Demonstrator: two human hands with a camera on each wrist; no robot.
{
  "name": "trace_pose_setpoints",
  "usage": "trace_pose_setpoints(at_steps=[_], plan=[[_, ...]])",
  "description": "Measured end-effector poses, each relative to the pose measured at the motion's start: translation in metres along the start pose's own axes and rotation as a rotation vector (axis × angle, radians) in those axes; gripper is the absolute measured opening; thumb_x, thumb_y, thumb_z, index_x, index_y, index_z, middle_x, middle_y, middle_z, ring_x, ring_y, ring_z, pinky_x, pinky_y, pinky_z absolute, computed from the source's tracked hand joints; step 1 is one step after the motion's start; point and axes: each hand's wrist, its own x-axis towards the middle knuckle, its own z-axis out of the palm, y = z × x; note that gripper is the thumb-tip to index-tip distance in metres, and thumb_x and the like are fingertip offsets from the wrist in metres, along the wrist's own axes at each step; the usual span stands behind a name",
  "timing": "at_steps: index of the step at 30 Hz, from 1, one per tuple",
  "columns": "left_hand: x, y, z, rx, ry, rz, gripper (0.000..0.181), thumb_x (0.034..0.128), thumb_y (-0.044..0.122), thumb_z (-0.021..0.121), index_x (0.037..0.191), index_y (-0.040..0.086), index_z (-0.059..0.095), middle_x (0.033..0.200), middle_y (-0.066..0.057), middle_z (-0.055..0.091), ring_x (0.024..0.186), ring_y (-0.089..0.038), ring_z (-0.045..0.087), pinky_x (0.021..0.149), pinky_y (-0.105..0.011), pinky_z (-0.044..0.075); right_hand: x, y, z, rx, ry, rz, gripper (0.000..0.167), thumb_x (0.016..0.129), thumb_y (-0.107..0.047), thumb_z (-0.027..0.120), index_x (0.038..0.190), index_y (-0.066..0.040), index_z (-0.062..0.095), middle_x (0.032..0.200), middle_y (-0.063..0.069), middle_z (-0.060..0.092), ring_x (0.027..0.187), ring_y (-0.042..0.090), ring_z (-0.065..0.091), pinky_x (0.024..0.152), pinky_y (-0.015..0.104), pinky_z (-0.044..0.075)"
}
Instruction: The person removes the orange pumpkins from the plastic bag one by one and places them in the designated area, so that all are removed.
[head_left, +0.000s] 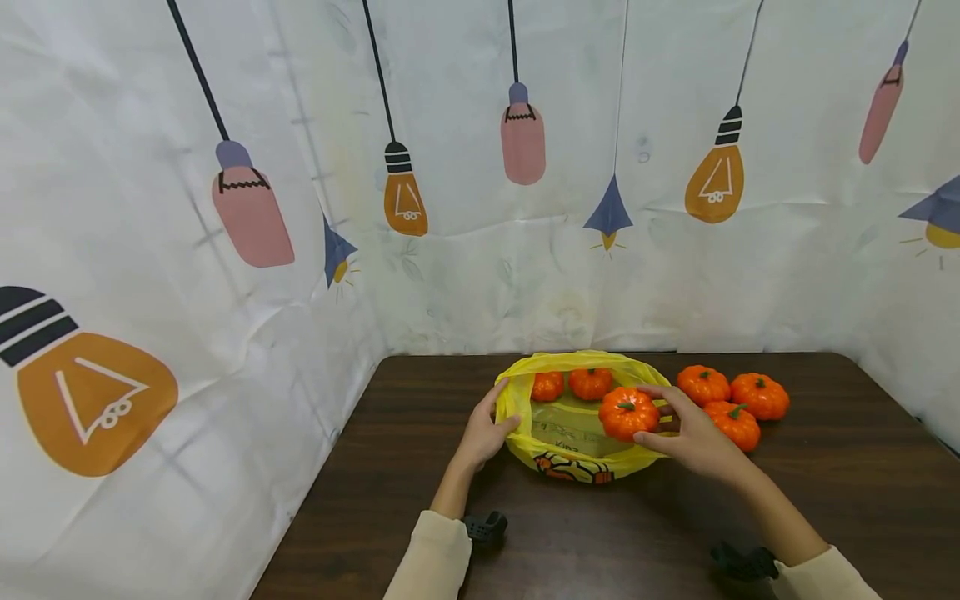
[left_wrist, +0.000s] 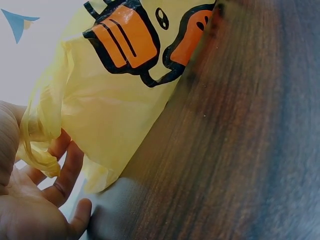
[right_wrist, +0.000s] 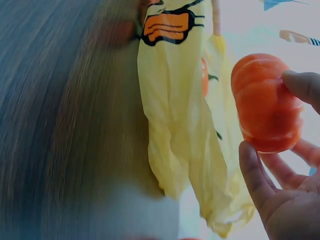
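Now pinches a glossy ribbed orange pumpkin [head_left: 626, 414] between thumb and fingers of the right hand [head_left: 697, 436], leftward over the yellow plastic bag's [head_left: 628, 468] right side, opposite the left hand [head_left: 482, 432] holding its rim.

I face a creased white wall covering [head_left: 465, 283] that stretches behind and along both sides of a dark brown wood-grain table [head_left: 600, 542] with rounded far corners. Across the covering I see printed orange light bulbs [head_left: 97, 404], rounded pink lamps [head_left: 522, 154] with purple caps and blue conical lampshades [head_left: 609, 208], hanging from thin lines. Pale light glares at my wrists' views.
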Motion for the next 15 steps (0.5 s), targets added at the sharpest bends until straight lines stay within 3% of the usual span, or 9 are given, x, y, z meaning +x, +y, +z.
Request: trace_pose_setpoints(at_steps=[5, 15], plan=[[-0.001, 0.001, -0.001, -0.006, -0.009, 0.006, 0.068, 0.1002, 0.009, 0.062, 0.161, 0.022, 0.034, 0.144, -0.027, 0.055, 0.121, -0.033, 0.063, 0.095, -0.042, 0.056, -0.01, -0.003, -0.012, 0.008, 0.024, -0.012, 0.07, 0.094, -0.026, 0.075, 0.153, -0.01, 0.04, 0.144, 0.023, 0.045, 0.117, 0.04, 0.057, 0.075, 0.03, 0.057], [-0.001, 0.002, 0.0, -0.004, -0.005, 0.008, 0.069, 0.0996, 0.008, 0.063, 0.161, 0.021, 0.035, 0.143, -0.028, 0.055, 0.121, -0.033, 0.063, 0.095, -0.043, 0.056, -0.027, 0.006, -0.035, -0.132, 0.125, -0.008, 0.072, 0.094, -0.028, 0.076, 0.154, -0.01, 0.039, 0.148, 0.021, 0.044, 0.118, 0.043, 0.057, 0.076, 0.027, 0.056]])
